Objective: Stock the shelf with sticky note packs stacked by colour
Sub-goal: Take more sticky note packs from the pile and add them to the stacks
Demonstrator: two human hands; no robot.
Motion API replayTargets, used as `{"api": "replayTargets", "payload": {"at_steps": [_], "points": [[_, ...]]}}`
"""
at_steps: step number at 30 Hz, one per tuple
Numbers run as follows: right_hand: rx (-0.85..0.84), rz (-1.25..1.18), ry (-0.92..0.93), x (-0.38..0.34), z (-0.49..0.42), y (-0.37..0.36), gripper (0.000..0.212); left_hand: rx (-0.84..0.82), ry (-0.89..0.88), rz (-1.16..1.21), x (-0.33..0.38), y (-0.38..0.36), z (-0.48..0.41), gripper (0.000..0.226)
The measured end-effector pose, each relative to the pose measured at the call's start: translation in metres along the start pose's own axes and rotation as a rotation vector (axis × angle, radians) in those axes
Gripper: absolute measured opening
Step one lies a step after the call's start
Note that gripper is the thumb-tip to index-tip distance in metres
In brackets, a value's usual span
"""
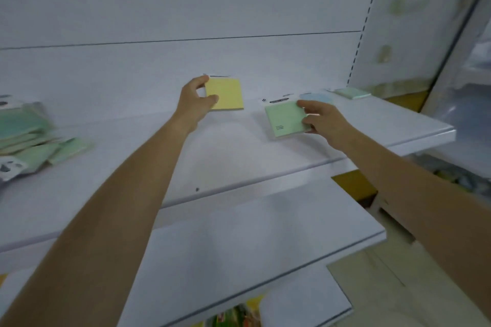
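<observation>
Left hand (195,99) pinches the yellow pack (225,94) at its left edge, right hand (322,121) grips the green pack (284,119) on the shelf (398,125); probably light, stiff, slick-wrapped, so hold by opposite edges.

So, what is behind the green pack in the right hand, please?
A pale blue pack lies on the shelf behind the green pack; the right hand covers its near edge, so whether they touch is hidden.
</observation>
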State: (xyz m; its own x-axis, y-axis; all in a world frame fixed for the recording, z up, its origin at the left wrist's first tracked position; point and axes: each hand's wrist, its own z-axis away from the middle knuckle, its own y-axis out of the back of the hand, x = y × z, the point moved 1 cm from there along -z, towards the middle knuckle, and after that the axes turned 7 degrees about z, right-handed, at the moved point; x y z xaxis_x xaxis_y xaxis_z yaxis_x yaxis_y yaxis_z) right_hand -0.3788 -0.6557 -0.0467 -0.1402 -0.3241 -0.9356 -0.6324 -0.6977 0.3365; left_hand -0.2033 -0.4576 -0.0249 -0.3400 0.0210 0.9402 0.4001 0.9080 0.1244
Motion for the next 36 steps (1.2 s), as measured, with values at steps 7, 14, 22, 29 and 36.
{"api": "replayTargets", "payload": {"at_steps": [7,14,22,29,36], "points": [[0.103,0.071,-0.064,0.047,-0.033,0.094,0.045,-0.09,0.037,-0.007,-0.001,-0.107,-0.028,0.055],[0.202,0.109,-0.091,0.069,-0.095,0.152,0.047,-0.109,0.087,-0.041,-0.027,-0.159,-0.079,0.055],[0.239,0.032,-0.116,0.091,-0.162,0.186,0.046,-0.044,0.294,-0.144,-0.063,-0.178,-0.103,0.054],[0.206,0.01,-0.064,0.099,-0.234,0.209,0.043,-0.015,0.247,-0.415,-0.061,-0.189,-0.107,0.031],[0.166,0.136,0.0,0.115,-0.267,0.218,0.042,0.136,0.361,-0.641,-0.053,-0.198,-0.097,0.046]]}}
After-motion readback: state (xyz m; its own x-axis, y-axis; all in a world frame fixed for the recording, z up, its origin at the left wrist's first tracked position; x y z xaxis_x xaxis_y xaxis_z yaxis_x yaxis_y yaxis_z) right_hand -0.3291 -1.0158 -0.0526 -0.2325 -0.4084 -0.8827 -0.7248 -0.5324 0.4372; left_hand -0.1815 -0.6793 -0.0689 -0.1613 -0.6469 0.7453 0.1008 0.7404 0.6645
